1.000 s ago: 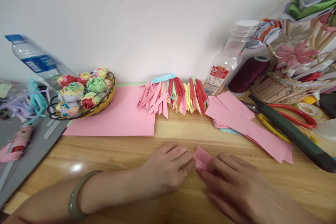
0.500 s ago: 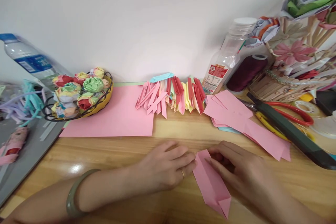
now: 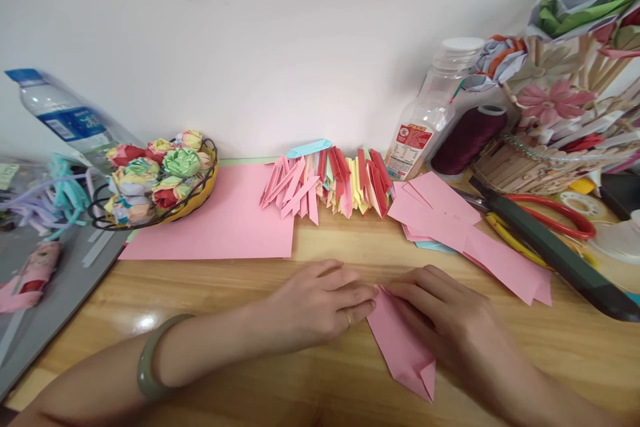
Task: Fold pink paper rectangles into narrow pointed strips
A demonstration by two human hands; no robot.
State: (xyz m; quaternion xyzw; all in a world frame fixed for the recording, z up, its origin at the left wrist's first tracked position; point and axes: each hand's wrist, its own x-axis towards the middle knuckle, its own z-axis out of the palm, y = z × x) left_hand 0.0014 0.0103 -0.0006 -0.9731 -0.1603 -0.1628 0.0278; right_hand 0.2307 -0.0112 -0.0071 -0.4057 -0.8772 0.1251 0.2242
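A folded piece of pink paper (image 3: 400, 340) lies slanted on the wooden table between my hands, its lower corner creased into a small flap. My left hand (image 3: 325, 300), with a ring, rests on the table and its fingertips press the paper's upper left edge. My right hand (image 3: 445, 313) pinches the upper right corner, fingers and thumb closed on it. That corner is partly hidden under the right fingers. Behind them stands a row of folded paper strips (image 3: 335, 183) in pink, red and yellow. Loose pink paper pieces (image 3: 440, 210) lie to the right.
Pink sheets (image 3: 225, 227) lie under a basket (image 3: 200, 197) of paper flowers. A water bottle (image 3: 70, 117) leans at the left wall. At right are a clear bottle (image 3: 417, 120), a purple thread spool (image 3: 470, 140), red-handled scissors (image 3: 550, 213) and a long dark-handled tool (image 3: 560, 257).
My right fingers have moved in toward the paper's top corner and folded its upper right edge over toward my left hand. My left hand stays at the edge.
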